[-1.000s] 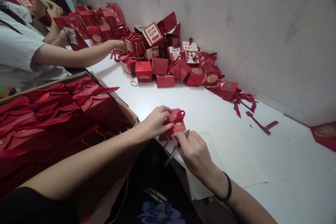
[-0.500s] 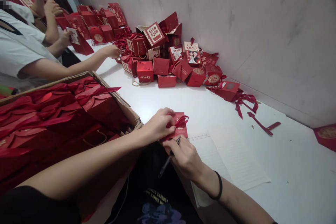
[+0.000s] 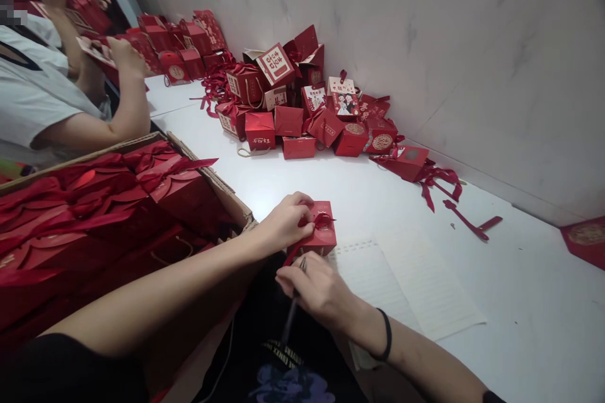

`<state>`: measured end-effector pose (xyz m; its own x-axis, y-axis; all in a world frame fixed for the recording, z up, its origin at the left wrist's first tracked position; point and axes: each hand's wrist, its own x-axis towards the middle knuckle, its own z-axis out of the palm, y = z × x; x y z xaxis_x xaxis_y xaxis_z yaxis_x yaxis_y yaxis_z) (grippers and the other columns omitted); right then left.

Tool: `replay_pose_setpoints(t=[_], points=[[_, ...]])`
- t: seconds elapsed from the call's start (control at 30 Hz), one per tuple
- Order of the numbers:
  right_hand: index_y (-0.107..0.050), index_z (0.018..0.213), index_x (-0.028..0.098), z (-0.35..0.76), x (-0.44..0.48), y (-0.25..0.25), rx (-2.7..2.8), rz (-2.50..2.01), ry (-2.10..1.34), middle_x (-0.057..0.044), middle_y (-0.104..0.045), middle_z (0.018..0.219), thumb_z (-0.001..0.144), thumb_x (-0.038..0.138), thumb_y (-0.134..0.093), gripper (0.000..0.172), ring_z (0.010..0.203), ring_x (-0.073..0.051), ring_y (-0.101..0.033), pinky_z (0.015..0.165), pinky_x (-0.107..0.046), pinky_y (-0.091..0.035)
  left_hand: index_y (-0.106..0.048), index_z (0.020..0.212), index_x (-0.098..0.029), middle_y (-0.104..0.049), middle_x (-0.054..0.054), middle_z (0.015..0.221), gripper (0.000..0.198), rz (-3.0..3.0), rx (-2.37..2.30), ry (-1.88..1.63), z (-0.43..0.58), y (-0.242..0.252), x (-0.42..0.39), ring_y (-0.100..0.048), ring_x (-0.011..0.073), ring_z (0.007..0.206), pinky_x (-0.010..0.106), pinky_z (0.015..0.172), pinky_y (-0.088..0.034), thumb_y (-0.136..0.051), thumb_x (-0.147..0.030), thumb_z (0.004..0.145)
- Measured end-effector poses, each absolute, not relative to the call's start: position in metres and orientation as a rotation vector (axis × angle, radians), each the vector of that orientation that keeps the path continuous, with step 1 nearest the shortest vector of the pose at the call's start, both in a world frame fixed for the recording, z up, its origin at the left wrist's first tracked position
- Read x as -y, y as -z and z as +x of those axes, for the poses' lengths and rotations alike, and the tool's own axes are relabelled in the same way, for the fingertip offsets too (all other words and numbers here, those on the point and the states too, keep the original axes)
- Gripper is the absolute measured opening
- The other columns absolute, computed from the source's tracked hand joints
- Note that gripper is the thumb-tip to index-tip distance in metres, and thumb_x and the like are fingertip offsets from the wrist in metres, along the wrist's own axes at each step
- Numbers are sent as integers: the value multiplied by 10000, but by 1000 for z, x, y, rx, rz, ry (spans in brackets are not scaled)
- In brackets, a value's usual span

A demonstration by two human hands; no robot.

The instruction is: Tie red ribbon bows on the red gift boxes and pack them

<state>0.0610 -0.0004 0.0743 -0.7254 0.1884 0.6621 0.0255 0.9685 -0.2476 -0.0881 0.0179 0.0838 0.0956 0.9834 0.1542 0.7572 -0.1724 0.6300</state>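
Note:
A small red gift box (image 3: 327, 238) stands upright on the table, with gold print and a dark red ribbon (image 3: 324, 221) looped on its top. My left hand (image 3: 287, 221) pinches the ribbon against the left side of the lid. Just in front of the box, my right hand (image 3: 326, 289) has its thumb and finger closed on a tail of that ribbon, drawn out toward me. A dark pen (image 3: 290, 318) is also tucked in this hand, pointing down. Under my right forearm lies a ruled notepad (image 3: 373, 274).
To my left stands a cardboard carton (image 3: 201, 167) full of ribboned red boxes (image 3: 184, 195). Stacked red gift boxes (image 3: 288, 119) line the wall, with loose ribbons (image 3: 447, 182) at their right end. At the left, a person's arm (image 3: 130, 85) holds a red-and-white box piece.
My right hand has moved left and toward me, pulling the ribbon tail away from the box. The loop on top looks smaller. The co-worker's arm has drawn back from the pile.

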Motion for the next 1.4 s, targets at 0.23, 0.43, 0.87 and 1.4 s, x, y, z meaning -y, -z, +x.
replay_pose_setpoints(t=[0.23,0.43,0.87,1.4], points=[[-564,999,118,128,-81,-83,2391,-972,111,-50,-602,685,891,197,-455,172,605,-176,-559,529,-263,-401,-542,736,-170,-510,87,1080,37,2015,-1622,-822,-94,-85,-15,-513,199,1009,354,907,-431,-521,-189,759],[-480,1226,135,161,-97,-46,2742,-1426,221,-127,-591,876,814,10,-381,441,762,-251,-566,615,-330,-442,-529,745,-177,-527,76,1035,34,2054,-1578,-832,-95,-84,-17,-502,205,996,357,890,-425,-533,-206,763],[-619,876,187,101,-73,-87,2256,-902,-937,-34,-628,845,857,356,-521,196,750,-162,-578,638,-256,-452,-578,839,-172,-539,77,1026,116,2032,-1537,-938,-90,-89,-17,-518,200,977,362,875,-437,-549,-272,788],[-581,715,173,84,-75,-82,2070,-1014,-1043,-10,-612,673,795,347,-532,197,610,-147,-533,574,-256,-411,-504,677,-175,-559,52,966,92,1999,-1775,-763,-75,-92,-32,-526,215,901,474,895,-372,-540,-236,736]])
